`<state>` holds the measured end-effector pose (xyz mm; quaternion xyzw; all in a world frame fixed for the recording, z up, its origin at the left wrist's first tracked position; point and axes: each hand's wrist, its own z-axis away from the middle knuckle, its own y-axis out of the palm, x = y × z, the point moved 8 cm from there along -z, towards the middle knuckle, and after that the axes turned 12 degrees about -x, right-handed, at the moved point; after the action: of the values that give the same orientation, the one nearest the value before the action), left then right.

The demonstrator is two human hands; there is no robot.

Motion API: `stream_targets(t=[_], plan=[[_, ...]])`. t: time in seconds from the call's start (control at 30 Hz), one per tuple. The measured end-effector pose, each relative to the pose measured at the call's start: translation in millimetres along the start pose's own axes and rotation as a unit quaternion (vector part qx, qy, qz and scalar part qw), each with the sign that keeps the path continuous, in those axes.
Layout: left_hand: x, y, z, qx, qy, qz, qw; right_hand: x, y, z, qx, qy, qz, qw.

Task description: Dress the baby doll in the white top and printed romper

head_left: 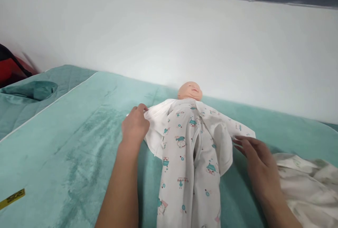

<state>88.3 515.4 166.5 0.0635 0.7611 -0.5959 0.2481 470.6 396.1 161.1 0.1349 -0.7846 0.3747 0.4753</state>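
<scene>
A baby doll lies on its back, its head near the wall. White printed baby trousers cover its lower body and reach up its chest. A white baby shirt with the same kind of print spreads open beneath and beside the doll. My left hand is closed on the shirt's edge at the left sleeve side, its fingertips partly hidden by the hand. At the right sleeve's lower edge, my right hand has its fingers extended and slightly apart, the tips touching or nearly touching the fabric.
A crumpled pale cloth lies beside my right forearm. The teal bed cover runs up to the white wall. A yellow printed strip is at lower left, and a red and black item stands at the far left.
</scene>
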Motion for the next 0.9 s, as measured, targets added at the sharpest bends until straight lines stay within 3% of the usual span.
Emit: stream_targets(t=[0.07,0.17,0.23,0.3,0.43,0.53,0.6,0.7,0.8,0.9], plan=[[2,-9.5,-1,-0.042,0.004,-0.016,0.999,29,20,-3,0.036,-0.033,-0.032,0.998],[-6,-22.5,0,-0.128,0.035,-0.008,0.991,60,51,-5,0.101,-0.067,0.010,0.993],[-21,-23.8,1,-0.171,0.078,0.045,0.981,69,68,-2,0.144,-0.075,0.054,0.985],[-43,-15.2,5,-0.168,0.150,0.127,0.966,72,72,-2,0.155,-0.082,0.072,0.982],[-83,18.1,13,-0.077,0.292,0.191,0.934,56,42,-21,0.054,-0.050,0.041,0.996],[-85,32.2,11,-0.069,0.288,0.123,0.947,16,5,-44,-0.027,0.020,0.129,0.991],[-81,34.2,8,-0.077,0.266,0.072,0.958,-15,-5,-53,0.017,0.049,0.250,0.967],[-76,34.3,6,-0.074,0.241,0.020,0.967,-45,-5,-57,0.089,0.029,0.345,0.934],[-71,32.9,4,-0.079,0.206,0.008,0.975,-42,-4,-54,0.054,-0.026,0.369,0.928],[-68,31.3,3,-0.095,0.181,0.013,0.979,-4,5,-41,-0.004,-0.132,0.301,0.944]])
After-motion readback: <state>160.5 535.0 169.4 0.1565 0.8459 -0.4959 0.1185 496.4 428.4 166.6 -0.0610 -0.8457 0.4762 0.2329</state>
